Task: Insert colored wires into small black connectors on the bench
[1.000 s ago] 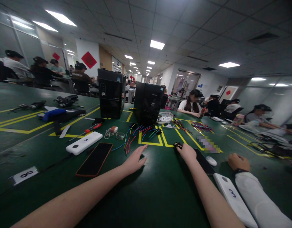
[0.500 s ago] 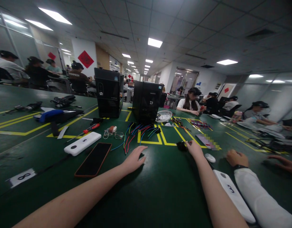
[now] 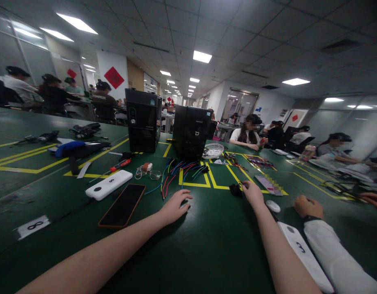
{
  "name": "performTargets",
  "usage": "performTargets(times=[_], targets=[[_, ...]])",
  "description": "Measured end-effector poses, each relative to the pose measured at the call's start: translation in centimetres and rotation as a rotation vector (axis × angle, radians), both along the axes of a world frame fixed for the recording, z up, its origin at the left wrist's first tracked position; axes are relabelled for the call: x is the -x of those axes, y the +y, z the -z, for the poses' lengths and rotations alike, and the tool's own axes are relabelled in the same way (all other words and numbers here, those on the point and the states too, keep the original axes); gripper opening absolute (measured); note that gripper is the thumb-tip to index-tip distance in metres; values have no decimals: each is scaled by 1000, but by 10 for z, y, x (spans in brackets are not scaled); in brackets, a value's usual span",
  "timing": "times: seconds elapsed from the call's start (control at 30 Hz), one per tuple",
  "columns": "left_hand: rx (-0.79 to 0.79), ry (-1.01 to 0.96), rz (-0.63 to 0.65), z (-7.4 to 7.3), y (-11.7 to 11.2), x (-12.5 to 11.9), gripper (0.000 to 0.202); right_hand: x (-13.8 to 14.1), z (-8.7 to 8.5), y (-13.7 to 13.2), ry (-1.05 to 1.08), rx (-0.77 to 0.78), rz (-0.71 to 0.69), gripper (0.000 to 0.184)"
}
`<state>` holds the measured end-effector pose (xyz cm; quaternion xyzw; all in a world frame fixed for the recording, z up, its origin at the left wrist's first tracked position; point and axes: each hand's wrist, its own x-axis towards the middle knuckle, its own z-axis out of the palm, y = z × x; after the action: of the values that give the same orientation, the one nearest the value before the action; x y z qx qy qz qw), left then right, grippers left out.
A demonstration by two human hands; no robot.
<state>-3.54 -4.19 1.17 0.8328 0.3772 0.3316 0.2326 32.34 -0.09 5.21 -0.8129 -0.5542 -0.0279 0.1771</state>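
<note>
My left hand rests on the green table with its fingers apart and nothing in them. Just beyond it lie several loose wires in red, blue, green and yellow. Farther right, the fingers of my right hand are drawn together at the edge of a small black bunch, whose kind I cannot make out. Whatever is between those fingertips is hidden or too small to see. A smartphone with an orange edge lies left of my left hand.
Two black computer cases stand at the back. On the left are a white power bank, glasses and a red screwdriver. A white mouse, another power bank and a co-worker's hand are close on the right.
The view has shifted slightly. My right fingertips now show a little apart from most of the black bunch. My left hand stays in place. At far right, another person's hand has moved away.
</note>
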Motion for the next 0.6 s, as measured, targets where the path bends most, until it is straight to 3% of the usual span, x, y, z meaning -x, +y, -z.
performTargets(times=[0.2,0.6], targets=[[-7,8,9,1,1,0,23,-2,7,6,11,-22,-85,34],[-15,34,35,1,1,1,20,-2,14,9,53,65,-125,39]])
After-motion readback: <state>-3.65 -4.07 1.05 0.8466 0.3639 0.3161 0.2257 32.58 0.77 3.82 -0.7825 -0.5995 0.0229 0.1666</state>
